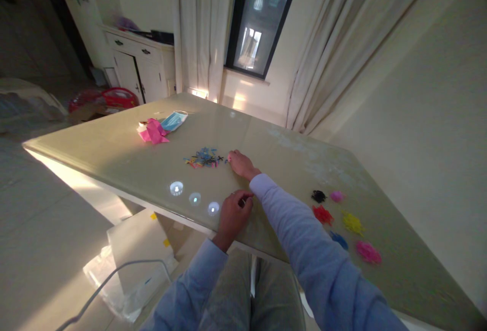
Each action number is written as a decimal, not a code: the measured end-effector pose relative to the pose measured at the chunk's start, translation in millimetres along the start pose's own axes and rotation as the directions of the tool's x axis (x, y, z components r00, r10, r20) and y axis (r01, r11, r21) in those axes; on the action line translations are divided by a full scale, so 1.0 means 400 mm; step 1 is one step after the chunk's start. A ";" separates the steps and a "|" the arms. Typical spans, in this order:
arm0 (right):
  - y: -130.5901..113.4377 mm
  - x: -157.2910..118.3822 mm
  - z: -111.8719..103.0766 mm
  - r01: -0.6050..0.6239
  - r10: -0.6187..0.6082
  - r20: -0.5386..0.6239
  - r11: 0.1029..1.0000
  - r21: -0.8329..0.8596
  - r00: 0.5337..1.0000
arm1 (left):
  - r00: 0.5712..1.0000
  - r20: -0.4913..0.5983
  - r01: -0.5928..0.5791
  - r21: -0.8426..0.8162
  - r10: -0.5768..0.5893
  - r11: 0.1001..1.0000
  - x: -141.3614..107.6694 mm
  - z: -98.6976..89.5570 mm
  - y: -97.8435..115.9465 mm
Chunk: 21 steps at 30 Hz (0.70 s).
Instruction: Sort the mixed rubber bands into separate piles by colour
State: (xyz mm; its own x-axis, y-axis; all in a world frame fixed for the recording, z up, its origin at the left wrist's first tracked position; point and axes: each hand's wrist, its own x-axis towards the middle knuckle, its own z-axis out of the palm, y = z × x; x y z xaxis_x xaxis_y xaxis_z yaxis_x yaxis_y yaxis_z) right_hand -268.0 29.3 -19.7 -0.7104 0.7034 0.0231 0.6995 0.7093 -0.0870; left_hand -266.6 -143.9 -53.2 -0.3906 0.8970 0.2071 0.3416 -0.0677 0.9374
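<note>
A mixed heap of small, thin coloured pieces (pixel 204 157), mostly blue with black, yellow and pink among them, lies on the table. Just to its right, my right hand (pixel 240 163) reaches down with fingers pinched together at the tabletop; a tiny dark bit shows beside the fingertips, but what they grip is hidden. My left hand (pixel 235 214) is curled near the front edge, under my right forearm, its thumb and forefinger together. Whether it holds a piece I cannot make out.
Single-colour piles lie to the right: black (pixel 318 196), purple (pixel 337 196), red (pixel 322 214), yellow (pixel 352 223), blue (pixel 339 240) and magenta (pixel 368 252). Crumpled pink paper (pixel 154 132) and a blue face mask (pixel 174 121) lie far left on the glossy table (pixel 114 153).
</note>
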 end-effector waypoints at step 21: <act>0.002 0.001 0.020 -0.101 0.161 -0.196 0.954 0.284 0.967 | 1.000 -0.014 0.012 -0.025 -0.012 1.000 0.001 0.001 0.000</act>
State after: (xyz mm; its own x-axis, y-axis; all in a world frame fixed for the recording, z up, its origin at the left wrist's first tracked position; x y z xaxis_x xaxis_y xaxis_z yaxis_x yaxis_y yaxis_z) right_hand -268.2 29.9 -27.6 -0.5593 0.8037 0.2032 0.7171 0.5920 -0.3677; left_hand -266.4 -143.4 -53.0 -0.4063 0.8917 0.1995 0.3151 -0.0682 0.9466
